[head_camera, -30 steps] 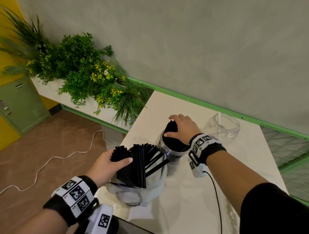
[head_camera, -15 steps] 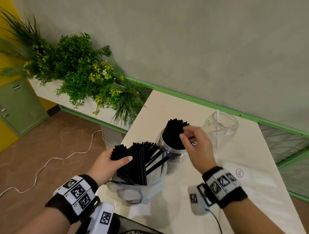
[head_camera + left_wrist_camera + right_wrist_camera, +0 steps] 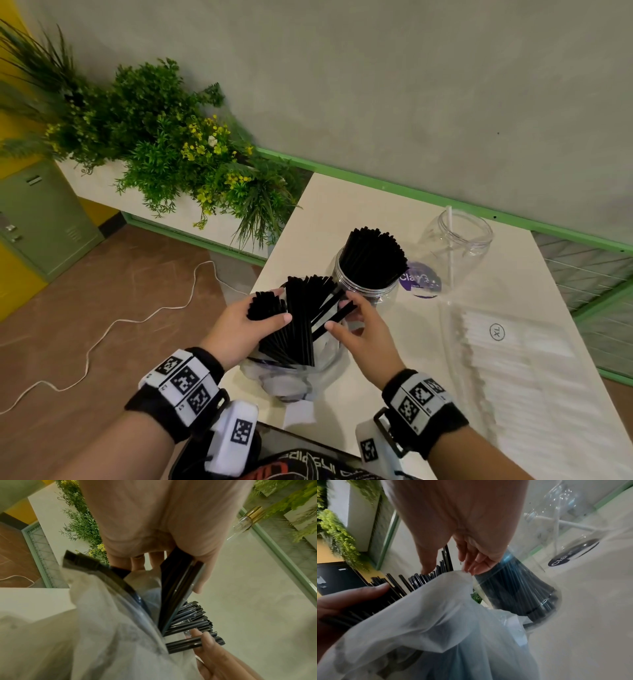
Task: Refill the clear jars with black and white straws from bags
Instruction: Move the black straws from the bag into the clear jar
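Observation:
A crumpled clear plastic bag (image 3: pixel 294 377) stands at the table's near left, with black straws (image 3: pixel 301 318) fanning out of it. My left hand (image 3: pixel 274 306) grips a bundle of them on the left side. The thumb and fingers of my right hand (image 3: pixel 342 313) pinch a few straws that lean out to the right. Just behind stands a clear jar (image 3: pixel 368 291) packed with black straws (image 3: pixel 522 588). Right of it is a second clear jar (image 3: pixel 455 246) holding one white straw (image 3: pixel 450 240). A flat bag of white straws (image 3: pixel 496 342) lies on the table to the right.
The white table (image 3: pixel 342 212) ends at a left edge close to the bag. A green rail (image 3: pixel 411 195) runs along the grey wall behind. A planter of green plants (image 3: pixel 164 144), a green cabinet (image 3: pixel 41 216) and a white cable (image 3: pixel 102 335) on the floor lie to the left.
My right hand has left the top of the jar's black straws and come back to the straws in the bag. The left hand has kept its hold on the bundle.

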Tool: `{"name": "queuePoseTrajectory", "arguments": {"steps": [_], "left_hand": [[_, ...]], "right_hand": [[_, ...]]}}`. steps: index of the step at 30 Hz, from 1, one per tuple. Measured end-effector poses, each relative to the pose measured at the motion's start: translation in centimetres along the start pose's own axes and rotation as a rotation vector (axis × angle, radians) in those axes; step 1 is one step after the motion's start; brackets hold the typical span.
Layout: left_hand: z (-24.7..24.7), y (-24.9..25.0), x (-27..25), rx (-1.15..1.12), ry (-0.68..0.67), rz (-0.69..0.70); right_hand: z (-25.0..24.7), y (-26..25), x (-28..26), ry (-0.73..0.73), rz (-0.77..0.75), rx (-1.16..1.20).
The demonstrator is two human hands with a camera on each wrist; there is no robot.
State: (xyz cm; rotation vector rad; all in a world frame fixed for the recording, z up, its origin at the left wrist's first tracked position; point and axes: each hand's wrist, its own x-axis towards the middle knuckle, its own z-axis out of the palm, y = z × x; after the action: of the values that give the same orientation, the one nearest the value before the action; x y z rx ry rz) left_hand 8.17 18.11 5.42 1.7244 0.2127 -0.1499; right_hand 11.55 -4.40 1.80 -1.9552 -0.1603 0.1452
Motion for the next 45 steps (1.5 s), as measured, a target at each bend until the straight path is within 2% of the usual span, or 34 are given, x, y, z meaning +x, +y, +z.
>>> {"name": "queuePoseTrajectory", "arguments": {"steps": [4, 8, 11, 13, 18, 21, 25, 30, 35, 39, 45], "left_hand": [[0.0, -0.2, 0.2, 0.027, -0.064, 0.003], [0.4, 0.0, 0.2, 0.02, -0.089, -0.013], [0.5, 0.0, 0.3, 0.008, -0.11, -0.011], [0.6, -0.1, 0.5, -0.007, -0.118, 0.012], [0.5, -0.1, 0.7, 0.018, -0.133, 0.074], [0.5, -0.1, 0.8, 0.013, -0.115, 0.106], [1.2, 0.6, 0.8, -0.025, -0.076, 0.168], [1.4, 0.3, 0.9, -0.008, -0.028, 0.186], [1.3, 0.2, 1.1, -0.028, -0.054, 0.166], [1.5, 0.2, 1.2, -0.046, -0.087, 0.151], [1.9, 0.5, 1.3, -0.087, -0.094, 0.15]], "right_hand": [[0.6, -0.8, 0.4, -0.142, -0.032, 0.073], [0.9, -1.2, 1.6, -0.317, 0.039, 0.179], [0.8, -1.2, 2.3, -0.399, 0.036, 0.133], [0.9, -1.2, 2.7, -0.385, -0.029, 0.053], [1.9, -1.1, 2.6, -0.178, -0.24, -0.248], [2.2, -1.7, 2.4, -0.128, -0.364, -0.302], [2.5, -3.2, 2.3, -0.091, -0.464, -0.258], [2.3, -2.9, 2.6, -0.046, -0.405, -0.296], [1.6, -3.4, 2.1, -0.051, -0.385, -0.243], [1.8, -3.6, 2.0, -0.141, -0.308, -0.15], [2.1, -3.3, 2.3, -0.218, -0.318, -0.271]]}}
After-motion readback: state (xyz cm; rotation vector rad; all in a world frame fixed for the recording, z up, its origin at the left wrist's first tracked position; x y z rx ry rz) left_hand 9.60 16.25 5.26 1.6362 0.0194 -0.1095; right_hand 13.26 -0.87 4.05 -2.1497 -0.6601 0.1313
